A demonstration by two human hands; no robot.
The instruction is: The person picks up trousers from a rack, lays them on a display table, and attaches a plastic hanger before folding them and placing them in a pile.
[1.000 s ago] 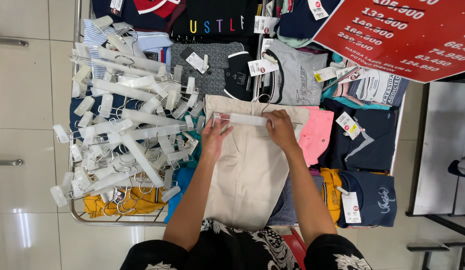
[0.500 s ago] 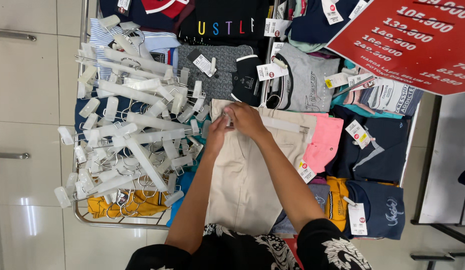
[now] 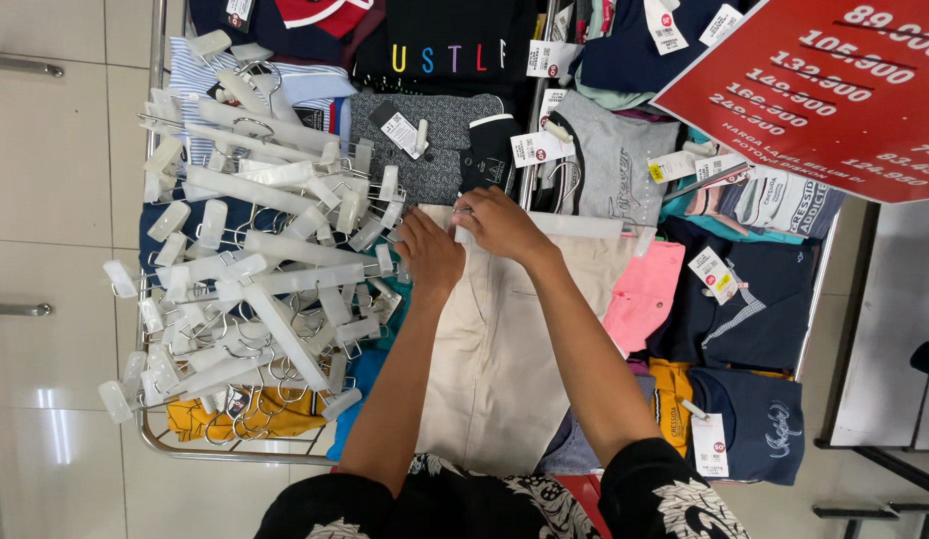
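Observation:
Beige shorts [image 3: 504, 349] lie flat on top of folded clothes in a metal bin. A white clip hanger [image 3: 584, 226] runs along their waistband at the far end. My left hand [image 3: 429, 250] presses on the left corner of the waistband, fingers closed on the cloth. My right hand [image 3: 499, 222] has crossed over to the same left end and pinches the hanger's clip there. The two hands nearly touch.
A big pile of white plastic clip hangers [image 3: 255, 269] fills the bin's left half. Folded tagged shirts [image 3: 744, 309] lie to the right and behind. A red price sign [image 3: 824, 90] hangs over the top right. The bin's metal rim [image 3: 235, 454] borders tiled floor.
My right hand has moved from the hanger's right end to its left end, beside my left hand. The view has shifted slightly.

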